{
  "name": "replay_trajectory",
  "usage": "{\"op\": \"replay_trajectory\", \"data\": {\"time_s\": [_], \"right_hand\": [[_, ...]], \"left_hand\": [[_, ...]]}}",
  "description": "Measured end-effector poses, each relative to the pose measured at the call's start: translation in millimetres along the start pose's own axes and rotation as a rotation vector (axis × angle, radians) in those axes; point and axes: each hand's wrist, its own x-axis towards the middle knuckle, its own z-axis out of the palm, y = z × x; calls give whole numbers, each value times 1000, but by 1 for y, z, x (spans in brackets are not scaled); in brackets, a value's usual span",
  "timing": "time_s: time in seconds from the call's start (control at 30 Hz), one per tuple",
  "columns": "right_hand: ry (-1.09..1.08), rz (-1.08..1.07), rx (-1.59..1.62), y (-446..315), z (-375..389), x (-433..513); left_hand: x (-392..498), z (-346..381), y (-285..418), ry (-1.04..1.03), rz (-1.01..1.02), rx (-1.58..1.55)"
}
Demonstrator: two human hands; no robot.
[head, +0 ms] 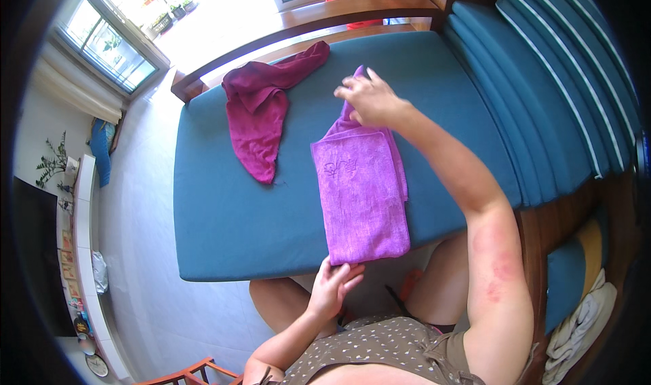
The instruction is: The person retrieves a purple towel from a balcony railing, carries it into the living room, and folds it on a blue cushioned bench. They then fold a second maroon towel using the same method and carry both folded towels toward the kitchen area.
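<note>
A purple towel, folded into a rectangle with stitched characters near its top left, lies on the blue-green seat cushion. Its far end narrows to a gathered point. My right hand is closed around that gathered end, and the tip pokes out beyond the fingers. At the towel's near left corner, my left hand touches the edge with its fingertips. Whether it pinches the cloth is hard to tell. Left of the towel, a crumpled dark magenta cloth is spread unevenly on the cushion.
A wooden armrest borders the cushion's far side. Blue-green back cushions with white piping rise at the right. A pale cloth hangs at the lower right. Below left stands a wooden stool.
</note>
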Motion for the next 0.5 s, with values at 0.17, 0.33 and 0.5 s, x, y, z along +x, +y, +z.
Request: {"op": "replay_trajectory", "data": {"time_s": [0.17, 0.33, 0.5], "right_hand": [[102, -54, 337, -7, 51, -115], [-13, -157, 343, -46, 74, -191], [-264, -114, 278, -57, 67, -218]], "left_hand": [[-19, -30, 10, -24, 403, 905], [50, -21, 57, -236, 1036, 1772], [77, -13, 72, -370, 766, 2117]]}}
